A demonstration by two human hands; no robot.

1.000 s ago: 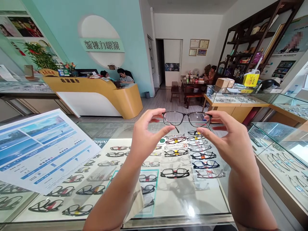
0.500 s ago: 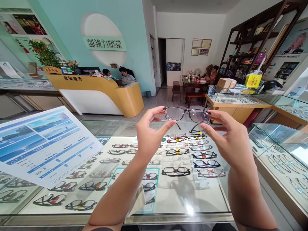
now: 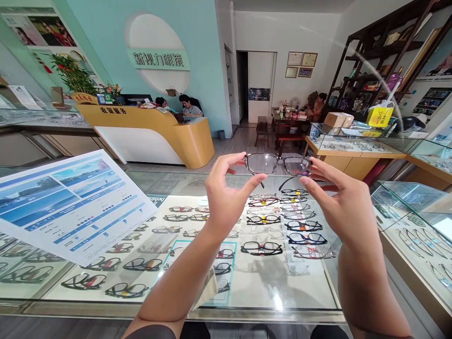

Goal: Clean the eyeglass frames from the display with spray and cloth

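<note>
A pair of dark-framed eyeglasses (image 3: 280, 159) is held up above the glass display case (image 3: 197, 311), lenses facing across the shop. My left hand (image 3: 228, 188) pinches its left end between thumb and fingers. At the opposite end, my right hand (image 3: 341, 197) has its thumb and fingers closed on the frame. The temples hang down and inward behind my fingers, partly hidden. Beneath the glass, rows of eyeglasses lie on a pale surface, among them a black pair (image 3: 262, 248) below my hands. Several in the rows carry red or yellow tags.
A printed sheet (image 3: 76, 202) with blue pictures rests at the left on the case. Another glass case (image 3: 416, 230) stands to the right. Beyond are a yellow-and-white counter (image 3: 141, 141) with two people behind it, and a dark table with a person beside it.
The camera view has shifted slightly, so the surroundings sit a little further right. Both hands still hold the eyeglasses, which are now turned slightly.
</note>
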